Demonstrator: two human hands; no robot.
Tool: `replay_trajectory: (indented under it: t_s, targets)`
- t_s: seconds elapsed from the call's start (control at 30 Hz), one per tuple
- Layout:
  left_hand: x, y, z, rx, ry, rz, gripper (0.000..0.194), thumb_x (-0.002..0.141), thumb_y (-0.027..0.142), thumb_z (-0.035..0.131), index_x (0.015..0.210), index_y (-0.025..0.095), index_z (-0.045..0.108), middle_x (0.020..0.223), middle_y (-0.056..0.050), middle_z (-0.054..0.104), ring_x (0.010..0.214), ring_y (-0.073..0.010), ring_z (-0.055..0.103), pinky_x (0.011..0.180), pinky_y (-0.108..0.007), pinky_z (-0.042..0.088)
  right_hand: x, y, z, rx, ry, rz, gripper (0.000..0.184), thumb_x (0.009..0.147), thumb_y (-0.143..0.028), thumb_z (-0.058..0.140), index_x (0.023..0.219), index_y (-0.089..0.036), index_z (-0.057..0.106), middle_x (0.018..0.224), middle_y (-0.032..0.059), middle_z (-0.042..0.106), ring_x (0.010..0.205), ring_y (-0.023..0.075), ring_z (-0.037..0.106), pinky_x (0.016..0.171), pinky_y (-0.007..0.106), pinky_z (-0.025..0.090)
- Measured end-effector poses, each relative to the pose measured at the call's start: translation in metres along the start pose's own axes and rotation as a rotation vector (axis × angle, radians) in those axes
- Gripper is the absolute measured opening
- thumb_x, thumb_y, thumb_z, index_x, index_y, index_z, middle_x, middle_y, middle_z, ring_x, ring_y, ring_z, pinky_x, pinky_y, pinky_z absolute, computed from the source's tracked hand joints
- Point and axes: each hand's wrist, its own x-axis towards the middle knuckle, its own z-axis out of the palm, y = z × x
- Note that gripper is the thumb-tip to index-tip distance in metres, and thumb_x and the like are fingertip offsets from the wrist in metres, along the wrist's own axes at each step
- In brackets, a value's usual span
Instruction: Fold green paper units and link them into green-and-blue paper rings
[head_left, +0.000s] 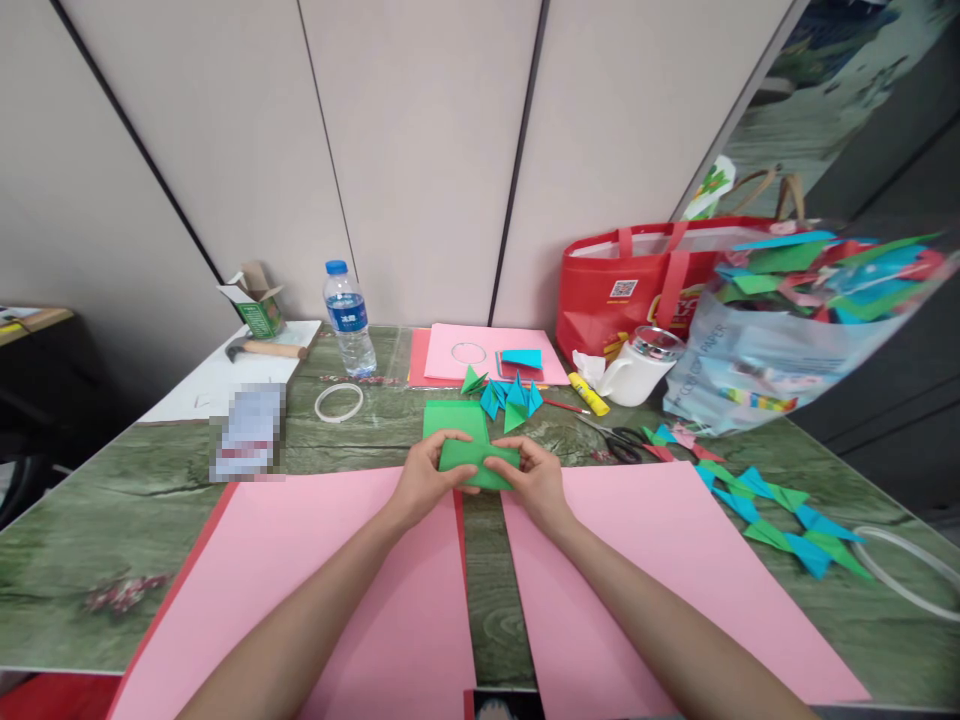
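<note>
Between both hands is a folded piece of green paper (478,456), held a little above the table. My left hand (431,475) pinches its left side, thumb in front and fingers behind. On the right side my right hand (536,478) grips it the same way, with the thumb on its face. Just behind lies more green paper (450,415), flat on the table and partly covered by the held piece. Folded blue and green paper pieces (514,400) sit beyond my right hand.
Two large pink sheets (360,560) lie under my forearms. Behind stand a water bottle (349,320), a white mug (641,370) and a red bag (600,290). Scissors (622,442), a yellow glue stick (589,394) and a folded-paper chain (780,515) lie right; a hammer (266,348) lies left.
</note>
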Motion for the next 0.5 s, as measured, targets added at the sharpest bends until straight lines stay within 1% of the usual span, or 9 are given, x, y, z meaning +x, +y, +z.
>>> replay_trajectory:
  t_s: [0.13, 0.3, 0.5]
  targets:
    - [0.0003, 0.0000, 0.0005, 0.005, 0.015, -0.014, 0.043, 0.058, 0.023, 0.073, 0.096, 0.015, 0.054, 0.070, 0.003, 0.057, 0.064, -0.0134, 0.058, 0.060, -0.036, 0.058, 0.0006, -0.0019, -0.0014, -0.016, -0.007, -0.005, 0.032, 0.063, -0.045, 0.068, 0.079, -0.017, 0.064, 0.059, -0.0013, 0.053, 0.048, 0.0101, 0.036, 0.044, 0.023, 0.029]
    - [0.0016, -0.0020, -0.0018, -0.006, 0.017, 0.019, 0.042, 0.060, 0.025, 0.072, 0.096, 0.016, 0.053, 0.072, 0.003, 0.057, 0.066, -0.0135, 0.058, 0.061, -0.036, 0.057, 0.0021, -0.0023, -0.0038, -0.007, -0.080, -0.056, 0.032, 0.068, -0.043, 0.065, 0.089, -0.019, 0.064, 0.064, 0.0002, 0.057, 0.048, 0.0105, 0.039, 0.044, 0.023, 0.030]
    - [0.0016, -0.0017, -0.0018, 0.001, 0.021, 0.009, 0.042, 0.060, 0.026, 0.072, 0.096, 0.015, 0.054, 0.070, 0.003, 0.055, 0.063, -0.0126, 0.057, 0.061, -0.037, 0.057, 0.0033, 0.0020, -0.0021, 0.081, -0.073, 0.023, 0.034, 0.063, -0.044, 0.068, 0.085, -0.018, 0.065, 0.059, -0.0006, 0.056, 0.047, 0.0105, 0.040, 0.044, 0.023, 0.032]
